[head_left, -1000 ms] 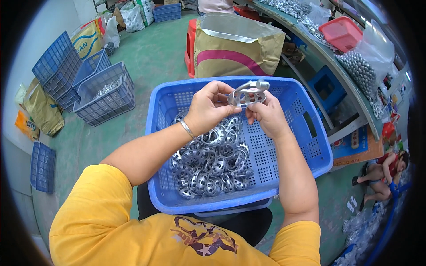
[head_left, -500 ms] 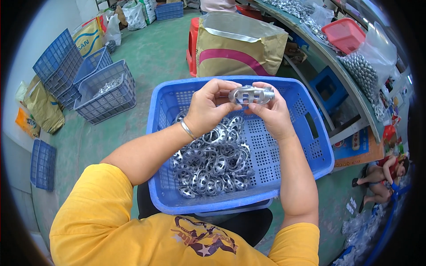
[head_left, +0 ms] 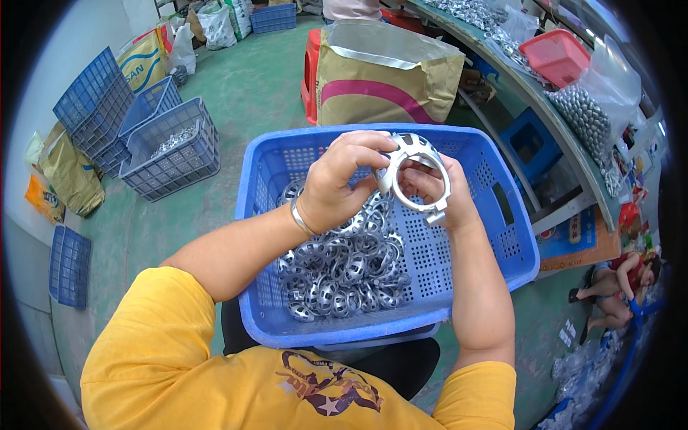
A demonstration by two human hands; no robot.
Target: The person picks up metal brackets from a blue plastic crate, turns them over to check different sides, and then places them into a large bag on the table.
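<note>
Over the blue plastic basket (head_left: 247, 236), a silver ring-shaped metal part (head_left: 417, 146) with oval cutouts and a small stub is held up, its round opening facing me. My left hand (head_left: 344, 178) is closed, pinching the ring's left side with thumb and fingers. My right hand (head_left: 461, 201) is closed around the right side; its fingers show through the opening, partly hidden by the ring. Beneath my left hand, a heap of similar silver rings (head_left: 344, 269) lies in the basket's left half. The perforated basket bottom shows on the right.
A gold paper sack (head_left: 387, 79) stands beyond the basket beside a red stool (head_left: 312, 75). A long workbench (head_left: 541, 93) with metal parts and a pink basin (head_left: 555, 56) runs along the right. Blue crates (head_left: 172, 150) stand left. Another person (head_left: 620, 283) sits far right.
The ring has been turned from edge-on to opening toward me. My right fingers have moved behind it, while my left hand still grips its left side.
</note>
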